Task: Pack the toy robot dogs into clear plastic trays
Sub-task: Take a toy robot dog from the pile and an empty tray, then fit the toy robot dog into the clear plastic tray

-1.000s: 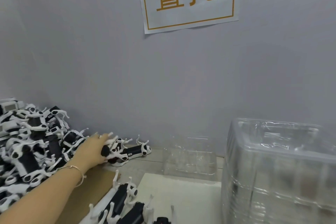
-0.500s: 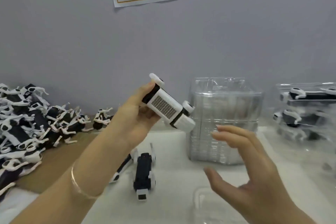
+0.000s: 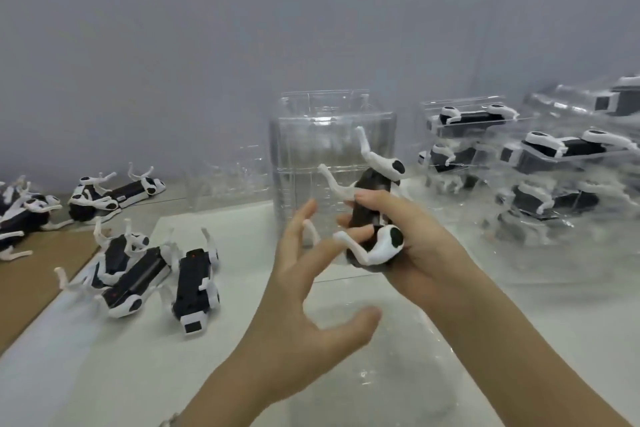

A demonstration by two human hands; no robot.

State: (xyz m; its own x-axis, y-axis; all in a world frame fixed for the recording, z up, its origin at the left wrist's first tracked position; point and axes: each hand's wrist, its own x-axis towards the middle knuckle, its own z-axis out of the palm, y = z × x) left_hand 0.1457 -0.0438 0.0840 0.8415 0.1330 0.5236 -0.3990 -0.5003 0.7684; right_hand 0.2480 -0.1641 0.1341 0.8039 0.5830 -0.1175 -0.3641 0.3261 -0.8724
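Faces a plain grey wall [image 3: 242, 28] across a white table [image 3: 86, 374]. On the right of the table, a leaning heap of filled trays [image 3: 554, 163], piled several high, a black-and-white dog in each. At the middle back, against the wall, an upright stack of empty trays [image 3: 332, 135], clear and nested.

Reaches in from the lower left with the left hand [image 3: 304, 315]: palm turned to the right, fingers [image 3: 301, 218] straight and spread wide, holding nothing, the tips just beside the toy's white legs; cannot tell whether touching. Reaches in from the lower right with the right hand [image 3: 415, 243], fingers [image 3: 372, 198] curled tight round a black body.

At the left edge, a brown cardboard sheet [image 3: 20, 281], with scattered dogs [image 3: 90, 198] lying by it, legs up. Below the hands, flat on the table, what looks like a clear tray [image 3: 381, 357], blurred. Nearer left, three loose dogs [image 3: 138, 276] side by side on the white surface, pressed close.

Grips in that right hand the toy robot dog [image 3: 369, 211], up in the air in front of the empty stack, white legs sticking up and to the left.
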